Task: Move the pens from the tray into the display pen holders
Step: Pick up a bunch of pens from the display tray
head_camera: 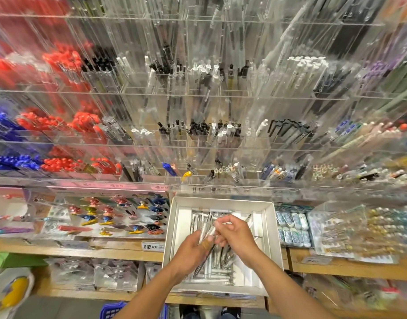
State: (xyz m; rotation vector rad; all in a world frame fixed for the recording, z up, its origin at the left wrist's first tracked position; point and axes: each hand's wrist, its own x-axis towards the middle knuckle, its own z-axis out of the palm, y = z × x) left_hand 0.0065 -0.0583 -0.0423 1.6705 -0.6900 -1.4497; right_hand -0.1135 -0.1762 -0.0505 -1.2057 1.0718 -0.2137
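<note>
A white cardboard tray (174, 229) rests on the wooden shelf edge, holding several clear and silver pens (218, 265). Over the tray, my left hand (191, 252) grips a bundle of clear pens (207, 233) that point up and right. My right hand (234, 236) meets it from the right and pinches the top end of a pen in that bundle. Above, tiers of clear acrylic display pen holders (204, 143) rise in rows; many hold black, white and clear pens, and one holder (255, 148) right of centre looks empty.
Red and blue pens (59, 164) fill holders at left. Small figurines on cards (119, 215) lie left of the tray, packaged erasers (292, 226) and trinkets to its right. A blue basket (112, 310) sits below by my feet. A price tag (153, 246) marks the shelf.
</note>
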